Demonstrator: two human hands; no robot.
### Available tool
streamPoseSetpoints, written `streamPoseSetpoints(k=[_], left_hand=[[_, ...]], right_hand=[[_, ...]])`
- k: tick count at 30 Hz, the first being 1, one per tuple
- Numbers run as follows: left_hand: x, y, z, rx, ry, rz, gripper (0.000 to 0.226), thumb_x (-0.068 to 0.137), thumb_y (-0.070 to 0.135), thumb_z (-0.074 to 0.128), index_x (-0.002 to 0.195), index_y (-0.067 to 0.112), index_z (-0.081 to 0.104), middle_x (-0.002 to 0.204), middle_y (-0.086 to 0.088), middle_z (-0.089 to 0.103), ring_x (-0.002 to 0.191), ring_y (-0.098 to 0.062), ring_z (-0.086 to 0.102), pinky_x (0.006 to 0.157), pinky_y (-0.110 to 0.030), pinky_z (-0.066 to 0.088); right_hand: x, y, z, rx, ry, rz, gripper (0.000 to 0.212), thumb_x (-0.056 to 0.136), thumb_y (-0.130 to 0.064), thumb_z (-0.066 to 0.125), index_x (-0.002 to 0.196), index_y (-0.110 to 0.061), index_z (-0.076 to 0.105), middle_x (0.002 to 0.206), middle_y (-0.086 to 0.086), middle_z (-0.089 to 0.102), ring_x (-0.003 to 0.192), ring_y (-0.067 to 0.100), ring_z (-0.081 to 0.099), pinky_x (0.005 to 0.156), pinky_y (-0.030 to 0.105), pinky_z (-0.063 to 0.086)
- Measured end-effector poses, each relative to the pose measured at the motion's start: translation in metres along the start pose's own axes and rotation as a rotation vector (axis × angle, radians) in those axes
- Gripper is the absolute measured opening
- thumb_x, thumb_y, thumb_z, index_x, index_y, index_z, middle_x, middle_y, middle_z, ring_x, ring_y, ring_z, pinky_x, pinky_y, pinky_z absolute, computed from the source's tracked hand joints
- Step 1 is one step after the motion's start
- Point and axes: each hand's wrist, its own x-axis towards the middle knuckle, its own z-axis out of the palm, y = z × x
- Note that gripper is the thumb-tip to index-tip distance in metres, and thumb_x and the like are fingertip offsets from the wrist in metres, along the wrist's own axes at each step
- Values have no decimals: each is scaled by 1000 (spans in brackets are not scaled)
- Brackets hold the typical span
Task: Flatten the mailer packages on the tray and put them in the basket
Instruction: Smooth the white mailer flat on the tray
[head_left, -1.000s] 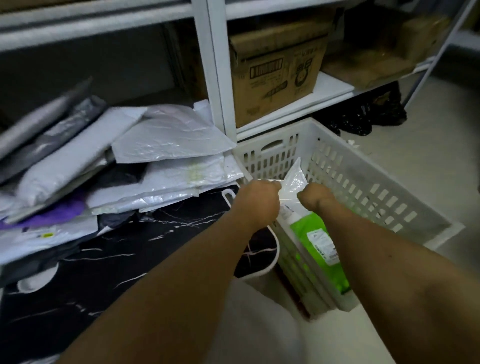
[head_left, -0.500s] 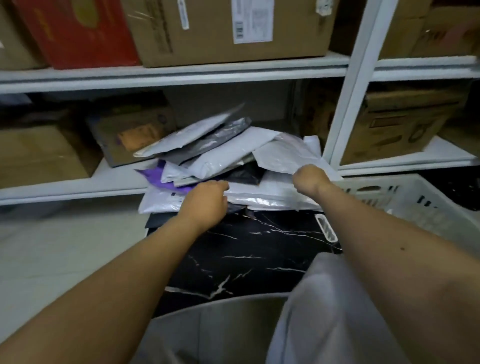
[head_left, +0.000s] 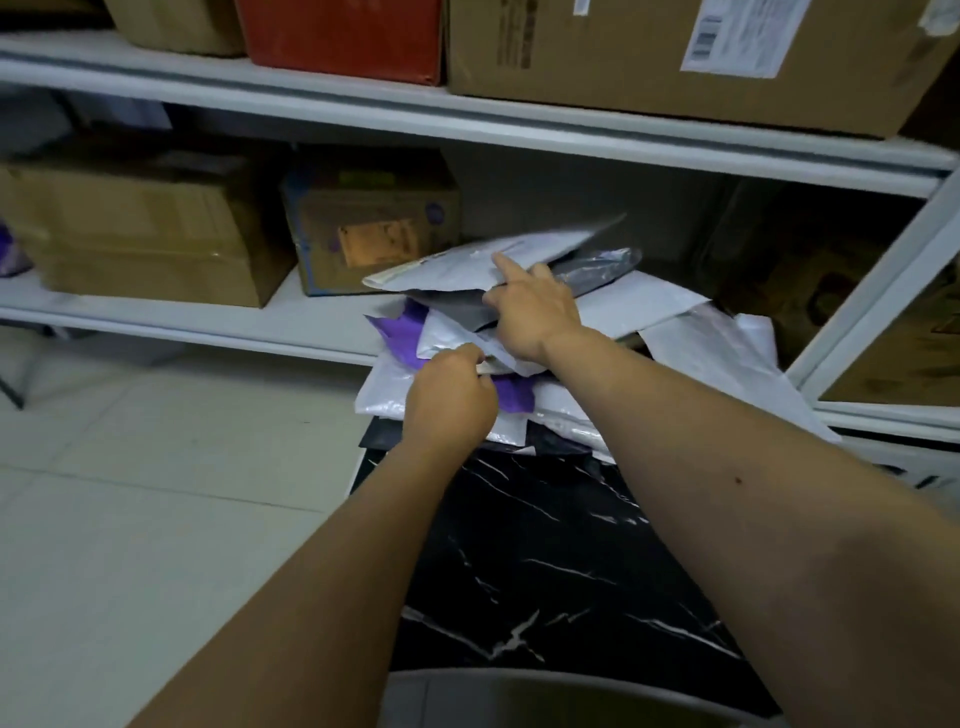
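A pile of mailers lies at the far end of the black marble-patterned tray (head_left: 545, 545) and leans onto the low shelf. It holds white, grey and purple (head_left: 400, 332) ones. My left hand (head_left: 449, 402) pinches the near edge of a white mailer (head_left: 447, 335) in the middle of the pile. My right hand (head_left: 535, 317) is just behind it, index finger straight against the top white mailer (head_left: 519, 252), which is tilted up and blurred, thumb over a grey mailer (head_left: 457, 309). A sliver of the white basket (head_left: 898, 460) shows at the right edge.
White metal shelving (head_left: 467, 119) runs across the back with cardboard boxes (head_left: 140, 228) on both levels and a red box (head_left: 343, 31) on top. A shelf upright (head_left: 878, 291) stands at the right. Pale tiled floor (head_left: 156, 493) lies to the left of the tray.
My view swung left from the basket to the pile. Both hands left the basket and its clear packet, reached into the mailers, and the right hand tipped up the top white mailer.
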Motion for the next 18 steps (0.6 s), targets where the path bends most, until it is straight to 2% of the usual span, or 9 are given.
streamPoseSetpoints(k=[3, 7, 10, 13, 14, 16, 18], left_hand=[[7, 0, 0, 1, -2, -26, 34, 94, 14, 45, 127, 12, 57, 124, -12, 59, 112, -28, 54, 86, -32, 42], [9, 3, 2, -16, -15, -46, 32, 96, 14, 42, 123, 10, 59, 119, -14, 61, 106, -29, 54, 79, -30, 38], [6, 12, 1, -138, -21, -97, 30, 99, 20, 36, 100, 3, 61, 101, -16, 64, 88, -26, 51, 71, -29, 33], [-4, 25, 0, -279, -104, -181, 43, 103, 28, 25, 79, 5, 53, 93, -16, 59, 89, -30, 53, 75, -34, 36], [-9, 30, -1, -386, -122, -234, 46, 103, 33, 25, 82, 6, 56, 97, -18, 62, 95, -33, 57, 81, -35, 41], [-19, 40, -3, -613, -129, -372, 55, 101, 45, 26, 104, 3, 61, 110, -18, 63, 103, -33, 59, 95, -42, 46], [-32, 55, -10, -734, -159, -474, 65, 99, 55, 25, 123, 4, 56, 115, -14, 61, 106, -30, 59, 95, -42, 47]], right_hand=[[11, 0, 4, -117, -3, -32, 39, 92, -10, 46, 129, -17, 55, 160, -8, 13, 130, 29, 31, 99, 44, 37], [5, 11, -3, -73, 103, 2, 41, 87, 0, 45, 126, -11, 53, 158, -6, 21, 129, 29, 34, 96, 44, 36], [-13, 22, -14, -54, 209, -4, 42, 86, 2, 44, 126, -8, 52, 157, -3, 24, 127, 31, 36, 95, 44, 37], [-42, 32, -24, -76, 322, -25, 40, 85, 1, 44, 123, -5, 54, 155, -1, 30, 121, 32, 42, 91, 43, 41], [-54, 35, -27, -79, 355, -29, 38, 84, 1, 45, 121, -4, 56, 154, 0, 31, 118, 32, 43, 88, 42, 41], [-76, 39, -30, -77, 400, -31, 35, 84, 1, 47, 117, -2, 59, 152, 2, 36, 114, 33, 47, 83, 41, 42], [-103, 41, -35, -58, 441, -42, 31, 81, 1, 53, 111, 1, 63, 146, 6, 45, 107, 36, 52, 81, 42, 46]])
